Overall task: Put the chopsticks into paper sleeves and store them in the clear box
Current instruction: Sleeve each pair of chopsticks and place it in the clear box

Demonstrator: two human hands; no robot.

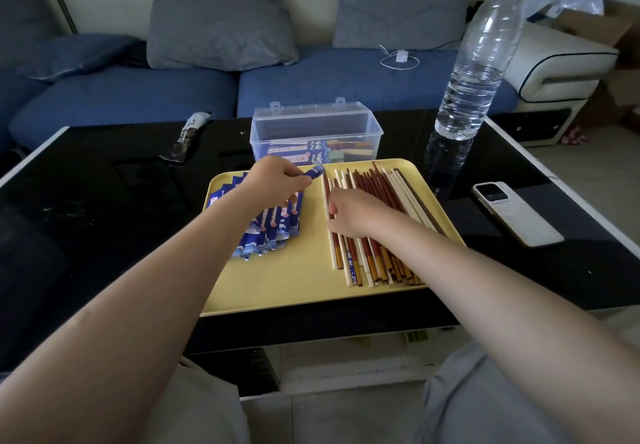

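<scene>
A yellow tray (298,281) lies on the black table. Blue patterned paper sleeves (266,236) are fanned out on its left half. My left hand (277,180) pinches one blue sleeve (314,172) by its upper end above that pile. Red-brown and pale chopsticks (377,263) lie side by side on the tray's right half. My right hand (356,213) rests on them, its fingers curled at the leftmost sticks. Behind the tray stands the clear box (315,125), lid open, with several sleeved chopsticks inside.
A big water bottle (474,73) stands at the back right of the table. A white phone (516,213) lies right of the tray. A dark wrapper (188,135) lies at the back left. A blue sofa with cushions is behind the table.
</scene>
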